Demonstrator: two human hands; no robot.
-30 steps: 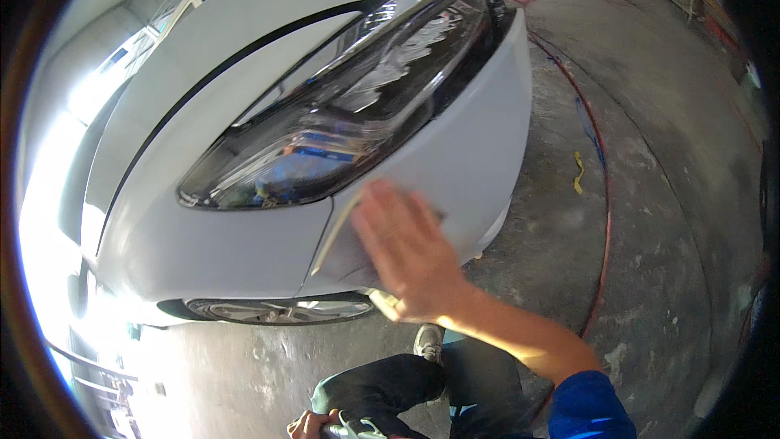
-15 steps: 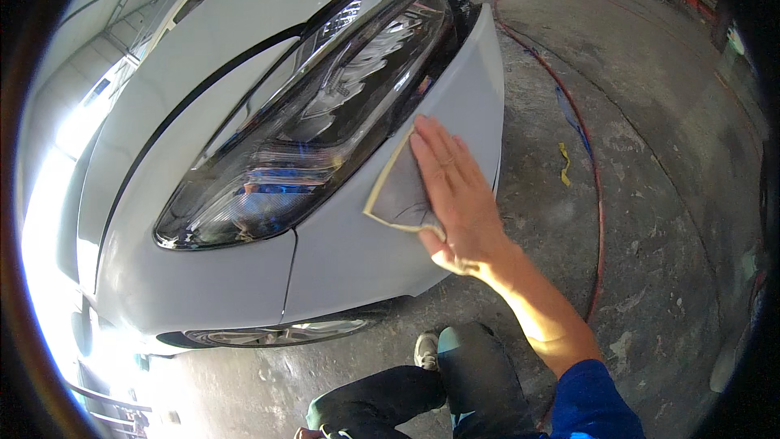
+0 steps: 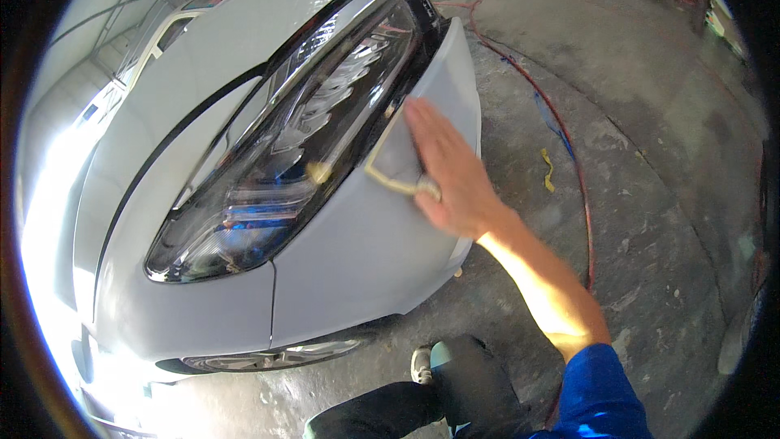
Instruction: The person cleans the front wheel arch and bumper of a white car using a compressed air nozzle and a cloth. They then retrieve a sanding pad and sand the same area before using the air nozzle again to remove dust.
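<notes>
My right hand [image 3: 452, 169] lies nearly flat on the pale grey bumper corner [image 3: 349, 256] of a car, just beside the large headlight [image 3: 280, 134]. Under its fingers and palm is a grey sheet of sandpaper [image 3: 396, 161] with a pale yellow edge. The thumb side grips the sheet's near corner, and part of the sheet is hidden by the hand. The fingertips reach close to the headlight's lower border and are slightly blurred. My left hand is out of sight.
A red hose [image 3: 578, 187] curves over the concrete floor [image 3: 650, 195] to the right, with a yellow scrap [image 3: 548, 171] near it. Below the bumper is a wheel [image 3: 313, 353]. My bent legs [image 3: 475, 382] are close to the car. Strong light glares at the left.
The view has shifted, so the car's front and the floor items sit differently in it. My right hand and the sandpaper have slid along the bumper, closer to the headlight's edge.
</notes>
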